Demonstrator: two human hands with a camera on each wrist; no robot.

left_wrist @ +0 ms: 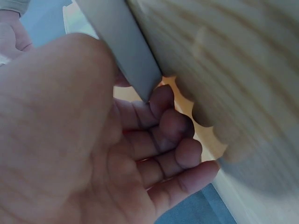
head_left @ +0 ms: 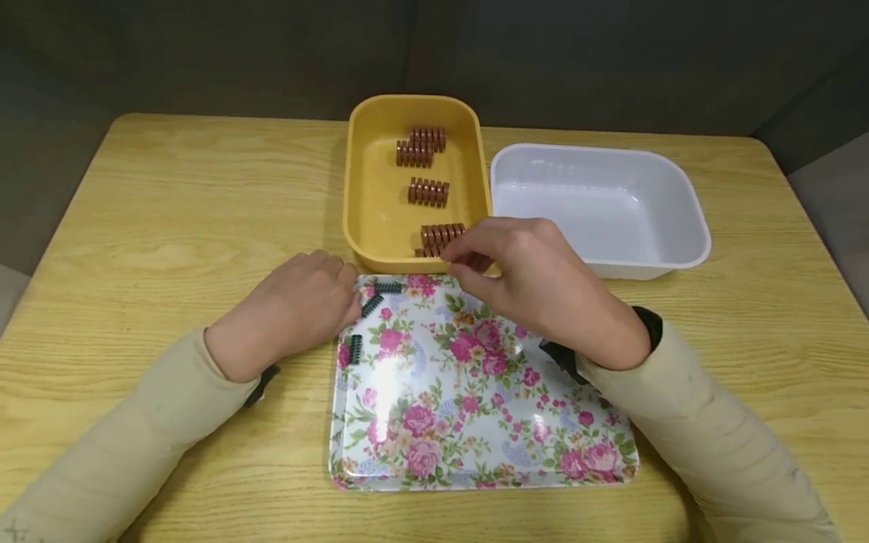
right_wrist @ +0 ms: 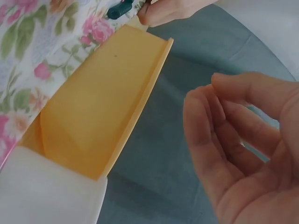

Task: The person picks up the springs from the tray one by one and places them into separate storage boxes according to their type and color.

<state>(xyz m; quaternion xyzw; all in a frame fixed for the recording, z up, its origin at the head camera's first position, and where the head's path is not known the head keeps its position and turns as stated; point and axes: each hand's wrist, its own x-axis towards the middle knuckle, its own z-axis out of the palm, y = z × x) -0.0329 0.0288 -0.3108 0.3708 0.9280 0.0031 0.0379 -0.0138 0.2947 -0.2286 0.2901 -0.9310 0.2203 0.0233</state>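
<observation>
While you look down in the head view, your right hand [head_left: 532, 275] is at the near right corner of the yellow bin [head_left: 373, 200], thumb and index finger close together beside the two nearest brown springs [head_left: 428, 191]. At least five of these springs lie in that bin: two touching at the far end, one by itself in the middle, and two at the near wall. The white bin [head_left: 577, 207] stands just to the right. On the floral tray [head_left: 455, 407], three dark green springs [head_left: 356, 349] lie along the far left corner and left edge. Your left hand [head_left: 288, 309] is at that corner, knuckles up, thumb by the rim. Everything stands on the wooden table [head_left: 170, 188].

In the left wrist view, your fingertips [left_wrist: 175, 123] curl beside the tray's edge, close to the wood. The edge hides most of your thumb, so I cannot tell whether you pinch the rim or anything else.

In the right wrist view, your fingers bend toward the thumb [right_wrist: 233, 86], leaving a narrow grip with nothing visible between the tips. Across from it are the yellow bin's plain wall, the white bin's side and one green spring near your left hand.
</observation>
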